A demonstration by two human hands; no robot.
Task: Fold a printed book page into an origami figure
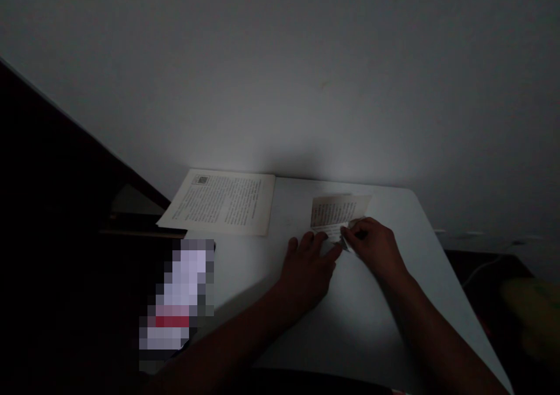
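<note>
A small printed sheet of paper (335,213) lies on the white table (350,319), its near edge folded up. My left hand (306,269) rests flat beside it, fingers stretched toward the fold and touching its near edge. My right hand (376,246) pinches the folded edge of the paper between fingertips. The room is dim.
A larger printed page (223,202) lies at the table's far left corner. A blurred-out object (179,296) sits at the left edge. Dark furniture (65,208) fills the left. A white wall (280,62) rises behind the table. A cable (481,266) runs on the right.
</note>
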